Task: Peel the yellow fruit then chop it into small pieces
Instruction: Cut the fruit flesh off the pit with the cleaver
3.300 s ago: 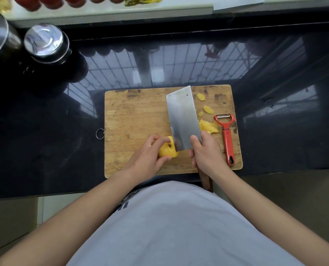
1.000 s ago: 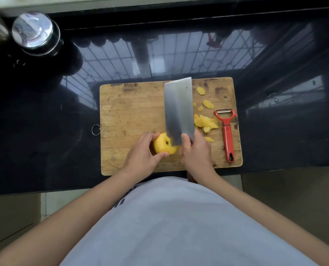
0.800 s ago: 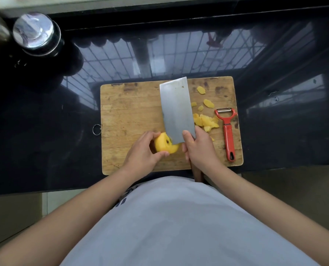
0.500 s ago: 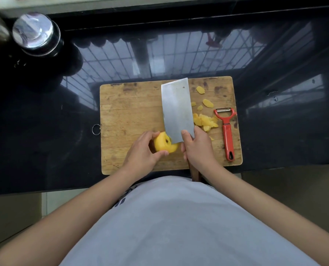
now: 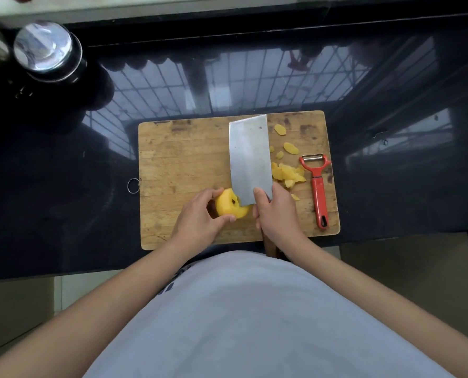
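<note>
A peeled yellow fruit (image 5: 228,205), partly cut away, sits near the front of the wooden chopping board (image 5: 178,170). My left hand (image 5: 200,216) grips it between thumb and fingers. My right hand (image 5: 277,214) grips the handle of a broad steel cleaver (image 5: 249,156). The blade's near corner rests against the right side of the fruit. Cut yellow pieces (image 5: 287,173) lie on the board to the right of the blade.
A red peeler (image 5: 318,186) lies along the board's right edge. The board sits on a glossy black counter (image 5: 63,186). Steel canisters (image 5: 45,49) stand at the back left. The counter's front edge runs just below the board.
The blade has tilted slightly and settled against the fruit's right side. More cut pieces lie right of the blade than 3.3 s ago. Both hands keep their holds.
</note>
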`<state>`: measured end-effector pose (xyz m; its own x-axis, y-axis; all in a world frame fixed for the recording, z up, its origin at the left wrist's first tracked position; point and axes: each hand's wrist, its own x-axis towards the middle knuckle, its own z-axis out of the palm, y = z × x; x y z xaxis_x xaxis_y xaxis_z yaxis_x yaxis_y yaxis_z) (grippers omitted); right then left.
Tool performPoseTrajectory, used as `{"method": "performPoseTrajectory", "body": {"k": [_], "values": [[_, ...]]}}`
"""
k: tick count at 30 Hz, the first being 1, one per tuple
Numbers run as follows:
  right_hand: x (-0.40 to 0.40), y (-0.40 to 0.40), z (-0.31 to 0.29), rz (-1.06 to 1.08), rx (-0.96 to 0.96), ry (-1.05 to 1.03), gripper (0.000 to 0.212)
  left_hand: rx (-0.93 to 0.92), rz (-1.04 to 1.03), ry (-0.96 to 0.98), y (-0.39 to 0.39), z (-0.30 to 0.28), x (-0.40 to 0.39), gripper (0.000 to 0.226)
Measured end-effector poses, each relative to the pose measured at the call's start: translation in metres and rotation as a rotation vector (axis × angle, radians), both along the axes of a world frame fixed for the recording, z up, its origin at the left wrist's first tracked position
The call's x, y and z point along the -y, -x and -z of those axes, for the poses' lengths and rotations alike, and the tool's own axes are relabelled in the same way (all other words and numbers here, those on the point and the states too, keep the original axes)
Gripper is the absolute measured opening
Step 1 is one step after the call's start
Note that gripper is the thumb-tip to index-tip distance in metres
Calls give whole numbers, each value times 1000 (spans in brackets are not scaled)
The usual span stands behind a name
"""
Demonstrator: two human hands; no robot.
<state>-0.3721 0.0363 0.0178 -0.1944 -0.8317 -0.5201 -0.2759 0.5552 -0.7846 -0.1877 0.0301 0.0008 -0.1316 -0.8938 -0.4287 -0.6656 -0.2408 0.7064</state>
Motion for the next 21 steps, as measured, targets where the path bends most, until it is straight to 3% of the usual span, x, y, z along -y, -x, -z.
{"method": "performPoseTrajectory", "body": {"k": [6,14,21], "values": [[13,15,-6,-220,-11,9,15,-20,6,-39,-4,0,2,70],[0,4,-2,-1,65,-49,19,-18,-16,-35,0,1,-1,69],[7,8,-6,-67,38,-37,17,-21,4,-54,-2,0,4,67]]}}
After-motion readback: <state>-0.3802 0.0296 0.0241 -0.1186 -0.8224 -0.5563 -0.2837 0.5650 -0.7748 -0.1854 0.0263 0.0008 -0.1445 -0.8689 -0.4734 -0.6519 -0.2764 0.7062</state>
